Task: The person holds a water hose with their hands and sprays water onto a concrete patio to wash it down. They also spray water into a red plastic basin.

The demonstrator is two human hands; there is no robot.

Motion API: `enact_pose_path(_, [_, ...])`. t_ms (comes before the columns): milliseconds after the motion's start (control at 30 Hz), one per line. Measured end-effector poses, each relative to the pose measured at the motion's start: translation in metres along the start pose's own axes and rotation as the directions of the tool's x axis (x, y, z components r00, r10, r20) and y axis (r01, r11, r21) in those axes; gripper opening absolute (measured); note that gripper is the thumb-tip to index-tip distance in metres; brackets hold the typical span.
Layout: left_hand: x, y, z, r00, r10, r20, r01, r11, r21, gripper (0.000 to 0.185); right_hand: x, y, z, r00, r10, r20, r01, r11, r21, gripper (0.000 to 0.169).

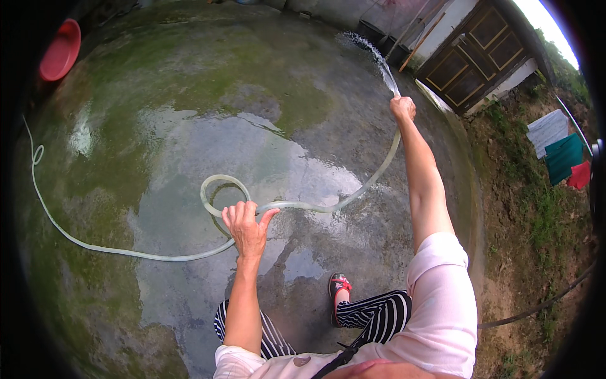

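Observation:
A pale translucent hose (326, 208) runs across wet concrete and makes a loop by my left hand (247, 226). The fingers of that hand curl over the hose where the loop crosses, with the thumb stretched to the right. With the arm reaching far forward, my right hand (403, 108) grips the hose near its outlet. Water (378, 59) sprays from that end towards the wall at the top. The rest of the hose trails off to the left, where it forms a second small loop. My fingertips are partly hidden behind both hands.
Green growth and puddles cover parts of the concrete floor (189, 156). A red plastic basin (61, 49) lies at the upper left. Dark containers (371, 32) and poles stand by the wall near a brown door (473, 54). Cloths (563, 156) hang over the grassy slope at the right.

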State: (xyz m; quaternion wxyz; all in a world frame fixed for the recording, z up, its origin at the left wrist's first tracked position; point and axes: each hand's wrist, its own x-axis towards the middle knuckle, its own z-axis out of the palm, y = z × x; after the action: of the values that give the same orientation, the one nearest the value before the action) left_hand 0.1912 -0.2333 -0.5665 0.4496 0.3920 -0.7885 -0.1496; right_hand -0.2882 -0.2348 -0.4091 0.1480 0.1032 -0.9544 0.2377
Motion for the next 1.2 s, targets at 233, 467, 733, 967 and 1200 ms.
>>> enact_pose_path(233, [-0.002,0.000,-0.001,0.997,-0.058,0.057,0.058,0.998,0.002,0.045,-0.004,-0.006,0.005,1.000,0.018,-0.007,-0.018,1.000,0.022,0.039])
enact_pose_path(467, [-0.001,-0.001,0.001,1.000,-0.027,0.013,0.027,1.000,0.004,0.044,-0.007,-0.007,0.011,1.000,0.026,-0.018,-0.025,0.999,0.032,0.036])
enact_pose_path(733, [-0.001,-0.003,0.002,1.000,-0.020,-0.001,0.020,1.000,0.008,0.043,-0.014,-0.007,0.015,0.999,0.027,-0.032,-0.026,0.999,0.025,0.035])
enact_pose_path(967, [-0.002,-0.004,0.003,1.000,-0.028,-0.008,0.028,0.999,0.017,0.043,-0.022,-0.005,0.012,0.999,0.034,-0.025,-0.034,0.999,-0.001,0.032])
enact_pose_path(1200, [-0.001,-0.003,0.002,0.999,-0.030,0.030,0.030,1.000,0.006,0.043,-0.015,0.047,0.006,0.988,0.107,0.112,-0.088,0.982,-0.164,0.028])
